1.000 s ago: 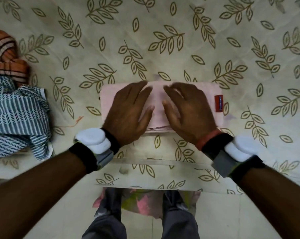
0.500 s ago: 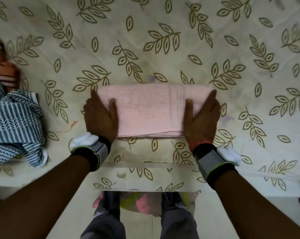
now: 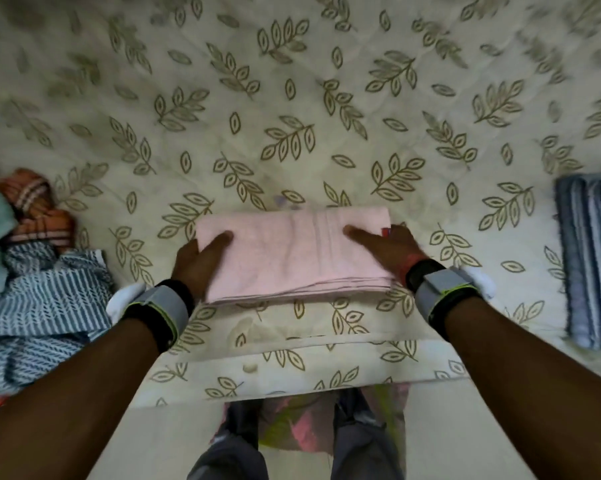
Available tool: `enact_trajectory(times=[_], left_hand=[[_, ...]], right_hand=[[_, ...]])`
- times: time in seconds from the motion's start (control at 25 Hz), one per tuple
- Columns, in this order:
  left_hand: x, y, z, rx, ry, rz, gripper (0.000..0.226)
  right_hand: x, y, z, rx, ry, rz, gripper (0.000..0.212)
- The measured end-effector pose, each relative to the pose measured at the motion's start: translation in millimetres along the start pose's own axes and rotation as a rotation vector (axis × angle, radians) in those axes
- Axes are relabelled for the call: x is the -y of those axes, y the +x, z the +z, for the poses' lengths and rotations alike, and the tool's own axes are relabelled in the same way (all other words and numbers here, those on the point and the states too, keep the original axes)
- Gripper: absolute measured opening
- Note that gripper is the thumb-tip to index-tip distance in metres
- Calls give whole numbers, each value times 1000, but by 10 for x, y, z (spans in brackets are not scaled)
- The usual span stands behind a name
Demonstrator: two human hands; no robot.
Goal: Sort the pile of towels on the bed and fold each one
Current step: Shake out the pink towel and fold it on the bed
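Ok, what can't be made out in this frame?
Head view:
Fingers of left hand and right hand: under the pink towel, only thumbs show.
Red label: mostly behind the right hand, unreadable.
Blue striped towels: cut by right edge.
Unsorted pile: cut by left edge.

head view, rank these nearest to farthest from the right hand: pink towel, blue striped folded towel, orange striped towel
1. pink towel, centre, gripped at its right end by the right hand.
2. blue striped folded towel, at the far right edge of the view.
3. orange striped towel, far left, in the unsorted heap.
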State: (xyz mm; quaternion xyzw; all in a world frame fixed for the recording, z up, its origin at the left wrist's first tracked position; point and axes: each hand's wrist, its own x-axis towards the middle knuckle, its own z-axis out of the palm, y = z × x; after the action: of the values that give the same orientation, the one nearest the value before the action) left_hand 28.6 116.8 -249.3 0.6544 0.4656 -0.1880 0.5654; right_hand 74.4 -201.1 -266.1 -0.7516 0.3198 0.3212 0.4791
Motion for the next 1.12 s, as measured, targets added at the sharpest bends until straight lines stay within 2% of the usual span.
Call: enact_trajectory(times=[0.04, 0.12, 0.24, 0.52, 0.76, 0.88, 1.0, 1.12], left_hand=[[-103, -119, 59, 78, 19, 29, 34], [-251, -304, 178, 198, 92, 98, 38], [-519, -605, 656, 265, 189, 191, 41], [-998, -1359, 2213, 440, 487, 407, 31], [-1461, -2037, 3515, 616, 550, 621, 31], [-1660, -2299, 4249, 728, 658, 718, 32], [-1740, -2463, 4971, 787, 751, 827, 32], [-1738, -2443, 5462, 855, 760, 842, 32]], right_hand=[[-44, -85, -132, -24, 50, 4, 120], [-250, -189, -273, -62, 227, -6, 121], [-542, -545, -734, -123, 462, 11, 103], [-1344, -1244, -1887, -374, 809, 34, 53], [-1668, -1544, -2588, -607, 1083, 6, 39], [-1787, -1538, -2959, -731, 1216, 10, 31], [-1909, -1372, -3287, -784, 1297, 33, 30], [-2038, -1200, -3476, -798, 1366, 26, 29]])
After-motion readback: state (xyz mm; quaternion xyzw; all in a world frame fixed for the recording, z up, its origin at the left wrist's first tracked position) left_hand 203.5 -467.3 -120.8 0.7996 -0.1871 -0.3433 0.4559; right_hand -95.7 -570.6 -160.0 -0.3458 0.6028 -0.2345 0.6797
